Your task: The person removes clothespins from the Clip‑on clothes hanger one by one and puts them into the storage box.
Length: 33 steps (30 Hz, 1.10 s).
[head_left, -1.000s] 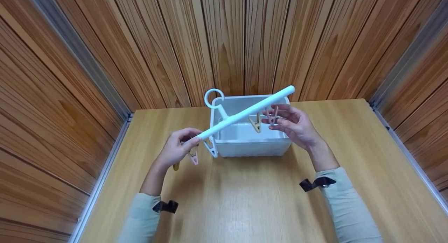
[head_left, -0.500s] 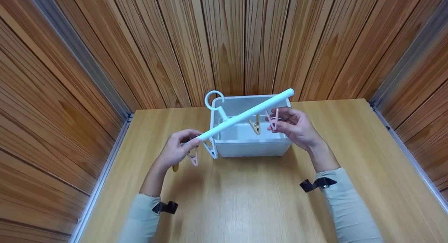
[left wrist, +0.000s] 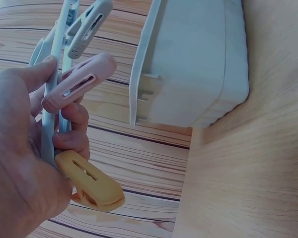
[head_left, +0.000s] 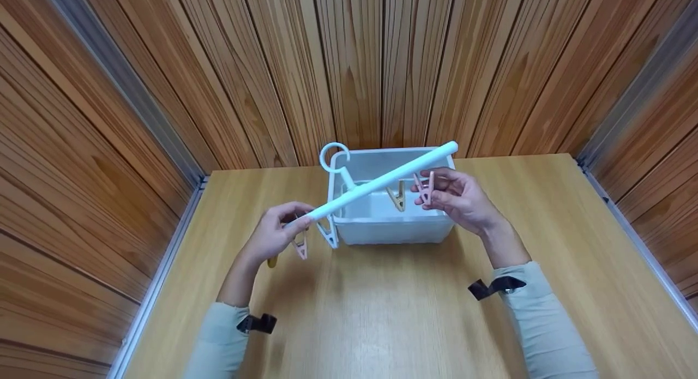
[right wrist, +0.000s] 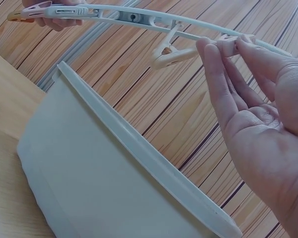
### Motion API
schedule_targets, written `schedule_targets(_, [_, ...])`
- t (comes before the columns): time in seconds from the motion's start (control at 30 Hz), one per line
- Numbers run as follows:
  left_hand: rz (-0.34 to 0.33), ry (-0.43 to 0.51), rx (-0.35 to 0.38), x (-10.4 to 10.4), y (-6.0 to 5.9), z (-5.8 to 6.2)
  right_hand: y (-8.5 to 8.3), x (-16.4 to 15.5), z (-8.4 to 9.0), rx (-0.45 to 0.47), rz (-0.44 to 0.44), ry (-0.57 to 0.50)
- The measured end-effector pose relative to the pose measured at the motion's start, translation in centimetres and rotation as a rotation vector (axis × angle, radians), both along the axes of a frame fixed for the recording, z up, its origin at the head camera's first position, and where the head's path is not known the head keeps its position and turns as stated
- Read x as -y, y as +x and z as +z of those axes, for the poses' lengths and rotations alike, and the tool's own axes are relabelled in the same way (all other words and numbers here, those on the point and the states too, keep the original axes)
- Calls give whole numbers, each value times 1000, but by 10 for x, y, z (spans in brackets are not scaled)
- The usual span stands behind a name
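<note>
1. The left hand (head_left: 272,234) grips the near end of a long pale-blue plastic peg hanger bar (head_left: 381,180), fingers and thumb curled round it.
2. The bar is held in the air, slanting from the left hand up and away across the top of a white rectangular plastic bin (head_left: 390,226); its far end reaches past the bin's far right corner.
3. A round hook loop (head_left: 332,155) on the bar's middle stem sits above the bin's far left corner.
4. The right hand (head_left: 458,199) pinches a pink plastic clothes peg (head_left: 425,187) between thumb and fingertips, just under the bar's far half; the other fingers are loosely extended.
5. A yellowish peg (head_left: 397,196) hangs from the bar just left of the pink one, over the bin's interior.
6. At the left hand, another pink peg (left wrist: 79,82) and an orange peg (left wrist: 92,183) hang from the bar; a pale-blue peg (head_left: 328,234) hangs beside the bin's near left corner.
7. The bin stands on the light wooden tabletop (head_left: 381,313), close to the wood-panelled back wall (head_left: 349,62).
</note>
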<state>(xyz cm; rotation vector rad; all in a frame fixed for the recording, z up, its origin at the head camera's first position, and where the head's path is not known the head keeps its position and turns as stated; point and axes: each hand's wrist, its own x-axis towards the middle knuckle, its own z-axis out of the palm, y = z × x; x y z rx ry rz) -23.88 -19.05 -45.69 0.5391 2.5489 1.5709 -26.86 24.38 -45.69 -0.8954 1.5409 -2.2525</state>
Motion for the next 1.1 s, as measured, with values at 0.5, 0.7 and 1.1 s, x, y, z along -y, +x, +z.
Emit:
schedule_targets(0.5, [-13,-13,-24,-4,1,1,0,3,-1,13,229,-81])
schedule_targets(0.7, [-29,-3,-22,-5,2,1,-2,4,-2,-1,250,-80])
schedule_targets(1.1, [-70,-5,38,-3,4,1,0,3,-3,16,227,-114])
